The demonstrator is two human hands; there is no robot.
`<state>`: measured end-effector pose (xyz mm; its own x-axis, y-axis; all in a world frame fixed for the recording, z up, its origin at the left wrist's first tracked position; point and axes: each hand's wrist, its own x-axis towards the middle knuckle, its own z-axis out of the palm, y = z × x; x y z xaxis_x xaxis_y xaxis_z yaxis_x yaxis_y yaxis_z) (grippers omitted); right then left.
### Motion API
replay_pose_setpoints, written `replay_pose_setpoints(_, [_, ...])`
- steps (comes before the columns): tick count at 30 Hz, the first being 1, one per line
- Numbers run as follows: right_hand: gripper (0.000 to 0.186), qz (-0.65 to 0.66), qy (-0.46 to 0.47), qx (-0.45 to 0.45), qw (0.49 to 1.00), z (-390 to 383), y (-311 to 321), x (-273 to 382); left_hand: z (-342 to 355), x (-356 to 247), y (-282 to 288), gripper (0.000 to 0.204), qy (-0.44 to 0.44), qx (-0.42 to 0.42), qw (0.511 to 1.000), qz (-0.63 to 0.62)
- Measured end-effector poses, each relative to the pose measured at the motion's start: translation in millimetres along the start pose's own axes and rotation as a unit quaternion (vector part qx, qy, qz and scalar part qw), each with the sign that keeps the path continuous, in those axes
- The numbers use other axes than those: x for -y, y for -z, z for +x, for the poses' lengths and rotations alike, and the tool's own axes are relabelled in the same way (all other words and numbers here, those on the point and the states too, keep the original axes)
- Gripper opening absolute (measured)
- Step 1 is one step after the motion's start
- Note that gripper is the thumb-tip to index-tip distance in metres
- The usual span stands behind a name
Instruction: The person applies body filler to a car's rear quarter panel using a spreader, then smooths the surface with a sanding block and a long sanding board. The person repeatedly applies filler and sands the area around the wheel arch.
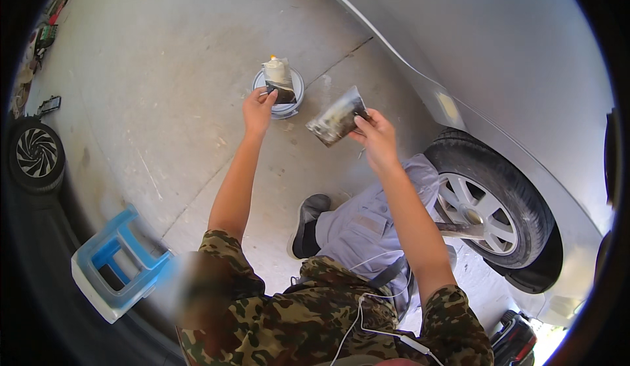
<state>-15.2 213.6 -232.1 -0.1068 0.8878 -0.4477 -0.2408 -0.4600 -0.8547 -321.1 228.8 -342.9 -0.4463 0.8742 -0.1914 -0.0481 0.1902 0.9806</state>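
My left hand holds a putty knife smeared with pale filler, upright over a small white tin on the concrete floor. My right hand grips a flat metal spreader, dirty and tilted, held a little right of the tin. The two tools are apart, not touching. Both forearms reach forward from camouflage sleeves.
A silver car body curves along the right, with its wheel beside my grey-trousered leg and black shoe. A blue and white plastic stool stands lower left. Another tyre lies at far left. A dark red-trimmed object sits bottom right.
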Motion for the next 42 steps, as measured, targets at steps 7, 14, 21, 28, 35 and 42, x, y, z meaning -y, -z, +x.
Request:
replay_pose_setpoints(7, [0.013,0.055,-0.140,-0.035,0.988,75,-47,-52,19,7,31,0.040,-0.010,0.022,0.977,0.214])
replay_pose_setpoints(14, [0.016,0.080,-0.140,-0.043,0.986,105,-92,-100,17,1,61,0.042,0.043,-0.035,0.988,0.147])
replay_pose_setpoints(21, [0.023,-0.316,0.084,-0.086,0.941,45,-47,-69,2,33,61,0.039,-0.015,-0.082,0.974,0.211])
replay_pose_setpoints(28, [0.019,-0.449,0.208,-0.319,0.808,-153,186,17,-43,-6,-38,0.041,-0.162,-0.031,0.957,0.239])
replay_pose_setpoints(35, [0.034,-0.827,0.037,-0.116,0.549,-246,398,-42,-200,-68,-164,0.037,-0.295,0.208,0.908,0.211])
replay_pose_setpoints(42, [0.012,-0.846,-0.067,-0.106,0.518,-231,407,-84,-377,-124,-267,0.013,-0.403,0.443,0.797,0.079])
